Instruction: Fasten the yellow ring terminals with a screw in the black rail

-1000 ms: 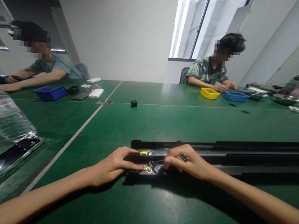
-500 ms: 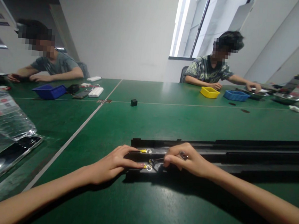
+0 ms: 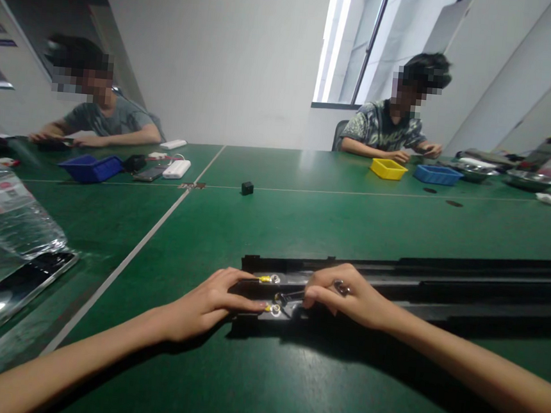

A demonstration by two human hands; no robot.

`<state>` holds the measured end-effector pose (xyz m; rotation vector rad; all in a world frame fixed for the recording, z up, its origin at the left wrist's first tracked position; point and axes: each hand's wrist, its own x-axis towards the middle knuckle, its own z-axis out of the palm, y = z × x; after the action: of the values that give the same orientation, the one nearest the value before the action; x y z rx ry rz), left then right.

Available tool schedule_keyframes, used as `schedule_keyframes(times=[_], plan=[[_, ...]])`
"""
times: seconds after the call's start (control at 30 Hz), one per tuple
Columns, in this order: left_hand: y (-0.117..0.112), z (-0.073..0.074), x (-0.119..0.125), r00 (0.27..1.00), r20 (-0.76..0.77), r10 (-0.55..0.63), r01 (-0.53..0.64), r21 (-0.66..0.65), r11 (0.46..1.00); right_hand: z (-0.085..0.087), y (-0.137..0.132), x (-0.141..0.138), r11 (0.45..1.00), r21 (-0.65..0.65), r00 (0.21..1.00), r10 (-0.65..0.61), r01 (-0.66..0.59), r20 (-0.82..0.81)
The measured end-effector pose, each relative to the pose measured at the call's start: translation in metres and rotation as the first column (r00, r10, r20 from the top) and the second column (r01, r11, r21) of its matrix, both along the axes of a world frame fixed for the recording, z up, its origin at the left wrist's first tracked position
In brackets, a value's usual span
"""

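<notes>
A long black rail (image 3: 466, 284) lies across the green table (image 3: 302, 234) in front of me. At its left end sit two yellow-sleeved ring terminals (image 3: 269, 278) with silver eyelets. My left hand (image 3: 209, 303) rests at that end, fingers stretched flat, a fingertip pressing the lower terminal (image 3: 272, 308). My right hand (image 3: 345, 296) is curled on the rail beside it, pinching a small metal tool (image 3: 291, 296) whose tip meets the lower terminal.
A water bottle (image 3: 11, 215) lies on a dark tray (image 3: 7, 299) at my left. Two people sit at the far side. Blue bin (image 3: 90, 168), power bank (image 3: 176, 170), black cube (image 3: 247, 188), yellow bin (image 3: 387, 169) and another blue bin (image 3: 436, 175) stand further back.
My hands have stayed almost still on the rail end. The far right person has drawn an arm back in; the person at left has shifted rightward.
</notes>
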<state>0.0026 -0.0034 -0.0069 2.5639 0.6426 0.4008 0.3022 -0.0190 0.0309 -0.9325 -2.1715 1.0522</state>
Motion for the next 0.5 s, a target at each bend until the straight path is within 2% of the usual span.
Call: schedule_keyframes(times=[0.3, 0.5], plan=[[0.0000, -0.0019, -0.0007, 1.000, 0.012, -0.004, 0.004, 0.016, 1.000, 0.0017, 0.0003, -0.0008, 1.000, 0.011, 1.000, 0.008, -0.008, -0.001], [-0.0016, 0.0019, 0.0002, 1.000, -0.006, 0.007, -0.007, -0.014, 1.000, 0.0003, 0.0011, 0.0001, 1.000, -0.002, 1.000, 0.024, -0.024, 0.004]])
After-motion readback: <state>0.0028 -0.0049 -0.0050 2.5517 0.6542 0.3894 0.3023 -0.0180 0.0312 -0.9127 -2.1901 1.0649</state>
